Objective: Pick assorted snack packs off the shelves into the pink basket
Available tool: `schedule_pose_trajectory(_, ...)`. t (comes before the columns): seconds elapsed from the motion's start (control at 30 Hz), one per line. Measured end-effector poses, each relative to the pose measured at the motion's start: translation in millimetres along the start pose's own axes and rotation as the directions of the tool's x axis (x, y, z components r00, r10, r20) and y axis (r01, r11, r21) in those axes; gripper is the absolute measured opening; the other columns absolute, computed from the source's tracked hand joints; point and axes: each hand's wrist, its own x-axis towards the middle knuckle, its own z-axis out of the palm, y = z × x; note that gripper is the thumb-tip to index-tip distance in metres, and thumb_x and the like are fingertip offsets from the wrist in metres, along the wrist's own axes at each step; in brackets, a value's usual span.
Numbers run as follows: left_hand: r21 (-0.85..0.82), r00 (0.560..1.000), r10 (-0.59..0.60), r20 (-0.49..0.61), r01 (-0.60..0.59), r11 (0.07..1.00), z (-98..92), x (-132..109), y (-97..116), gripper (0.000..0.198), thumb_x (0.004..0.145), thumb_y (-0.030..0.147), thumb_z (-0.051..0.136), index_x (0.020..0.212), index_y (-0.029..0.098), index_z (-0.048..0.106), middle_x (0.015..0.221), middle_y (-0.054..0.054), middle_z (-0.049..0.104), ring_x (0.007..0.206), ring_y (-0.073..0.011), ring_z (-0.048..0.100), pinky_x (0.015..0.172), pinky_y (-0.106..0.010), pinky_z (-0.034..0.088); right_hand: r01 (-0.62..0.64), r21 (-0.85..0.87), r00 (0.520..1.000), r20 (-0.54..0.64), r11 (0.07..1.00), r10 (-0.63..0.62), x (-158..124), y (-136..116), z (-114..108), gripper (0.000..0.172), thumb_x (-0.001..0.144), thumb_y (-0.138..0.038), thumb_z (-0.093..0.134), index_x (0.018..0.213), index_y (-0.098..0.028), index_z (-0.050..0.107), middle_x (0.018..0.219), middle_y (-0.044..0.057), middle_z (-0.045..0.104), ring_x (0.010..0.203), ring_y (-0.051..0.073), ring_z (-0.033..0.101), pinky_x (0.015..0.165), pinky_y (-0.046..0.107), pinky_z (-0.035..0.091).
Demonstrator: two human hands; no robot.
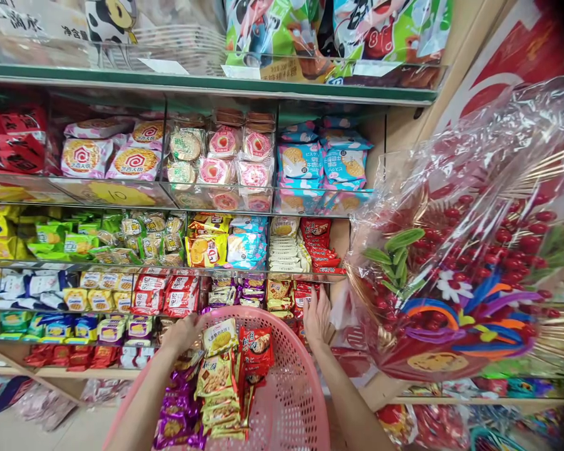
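Note:
A pink plastic basket (291,401) sits low in front of me, holding purple, yellow and red snack packets. My left hand (182,332) is at the basket's far left rim, fingers curled, next to a yellow packet (220,337); whether it holds anything is hidden. My right hand (316,318) reaches over the basket's far right rim to the lower shelf, fingers stretched against the red packets (303,293) there.
Shelves of small snack packets in clear bins (169,194) fill the view ahead. A large cellophane-wrapped gift basket (460,282) with red berries juts in at the right. Big snack bags (282,31) stand on the top shelf.

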Motion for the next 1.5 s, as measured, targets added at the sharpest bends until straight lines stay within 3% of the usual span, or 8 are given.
schedule_pose_trajectory(0.2, 0.005, 1.0, -0.022, -0.01, 0.022, 1.0, -2.6, -3.5, 2.5, 0.061, 0.08, 0.059, 0.019, 0.101, 0.016, 0.057, 0.094, -0.019, 0.068, 0.095, -0.0351, 0.061, 0.078, -0.043, 0.043, -0.107, -0.112, 0.993, 0.032, 0.988, 0.111, -3.4, -7.3, -12.5, 0.045, 0.09, -0.032, 0.029, 0.13, -0.014, 0.038, 0.133, 0.019, 0.039, 0.112, 0.03, 0.042, 0.087, 0.046, 0.036)
schedule_pose_trajectory(0.4, -0.001, 1.0, -0.025, -0.014, 0.025, 1.0, -3.8, -5.5, 3.6, 0.059, 0.081, 0.057, 0.021, 0.104, 0.016, 0.057, 0.097, -0.018, 0.068, 0.097, -0.0348, 0.06, 0.079, -0.043, 0.043, -0.134, 0.001, 0.988, 0.075, 0.991, 0.134, -0.5, -12.3, -18.3, 0.048, 0.09, -0.036, 0.026, 0.13, -0.011, 0.036, 0.135, 0.02, 0.034, 0.115, 0.03, 0.039, 0.091, 0.046, 0.035)
schedule_pose_trajectory(0.57, -0.012, 0.999, -0.025, -0.025, 0.025, 1.0, -1.2, -3.8, 0.9, 0.059, 0.08, 0.057, 0.024, 0.105, 0.015, 0.058, 0.095, -0.019, 0.068, 0.094, -0.0342, 0.062, 0.078, -0.043, 0.043, -0.06, 0.135, 0.996, 0.078, 0.989, 0.05, 2.6, -7.5, -12.6, 0.045, 0.09, -0.036, 0.025, 0.127, -0.015, 0.038, 0.136, 0.016, 0.032, 0.122, 0.027, 0.033, 0.095, 0.044, 0.034)
schedule_pose_trajectory(0.8, -0.002, 0.999, -0.003, -0.052, 0.003, 1.0, 2.8, -0.5, -4.7, 0.056, 0.079, 0.057, 0.031, 0.108, 0.017, 0.058, 0.095, -0.017, 0.068, 0.091, -0.0321, 0.063, 0.075, -0.039, 0.045, -0.127, 0.036, 0.988, 0.096, 0.991, 0.123, 3.5, -10.9, -16.2, 0.048, 0.09, -0.035, 0.026, 0.132, -0.015, 0.034, 0.132, 0.018, 0.035, 0.117, 0.03, 0.038, 0.091, 0.045, 0.036)
schedule_pose_trajectory(0.97, 0.006, 0.999, -0.004, -0.049, 0.005, 1.0, 4.2, 0.9, -6.2, 0.057, 0.079, 0.058, 0.03, 0.108, 0.017, 0.058, 0.095, -0.017, 0.068, 0.092, -0.032, 0.063, 0.075, -0.038, 0.045, 0.044, -0.047, 0.988, 0.152, 0.998, -0.036, 9.3, -17.3, -25.6, 0.048, 0.086, -0.023, 0.031, 0.133, -0.015, 0.034, 0.141, 0.017, 0.028, 0.126, 0.029, 0.028, 0.1, 0.049, 0.025)
schedule_pose_trajectory(1.2, -0.011, 1.0, -0.002, -0.024, 0.002, 1.0, -0.3, -3.0, -2.1, 0.059, 0.081, 0.059, 0.022, 0.101, 0.017, 0.059, 0.093, -0.017, 0.069, 0.093, -0.0341, 0.062, 0.076, -0.042, 0.044, 0.322, -0.05, 0.861, 0.431, 0.945, -0.27, 42.4, -10.2, -44.9, 0.06, 0.076, -0.022, 0.045, 0.133, -0.01, 0.033, 0.137, 0.016, 0.039, 0.13, 0.027, 0.025, 0.108, 0.046, 0.008)
schedule_pose_trajectory(1.37, -0.017, 1.0, -0.004, -0.014, 0.004, 1.0, -1.5, -3.4, 0.2, 0.059, 0.081, 0.056, 0.021, 0.103, 0.016, 0.057, 0.095, -0.018, 0.068, 0.095, -0.0338, 0.061, 0.078, -0.042, 0.043, 0.368, -0.049, 0.691, 0.683, 0.928, -0.238, 73.3, -3.9, -52.2, 0.065, 0.075, -0.028, 0.053, 0.135, -0.013, 0.031, 0.137, 0.017, 0.039, 0.13, 0.028, 0.027, 0.107, 0.047, 0.005)
schedule_pose_trajectory(1.5, -0.009, 0.999, -0.006, -0.031, 0.006, 1.0, 0.0, -2.3, -1.2, 0.057, 0.08, 0.058, 0.027, 0.102, 0.017, 0.059, 0.094, -0.017, 0.068, 0.092, -0.0335, 0.062, 0.077, -0.041, 0.044, 0.344, -0.057, 0.647, 0.738, 0.937, -0.192, 84.8, -3.4, -48.9, 0.07, 0.072, -0.038, 0.059, 0.133, -0.013, 0.035, 0.134, 0.019, 0.042, 0.125, 0.03, 0.035, 0.104, 0.05, 0.01)
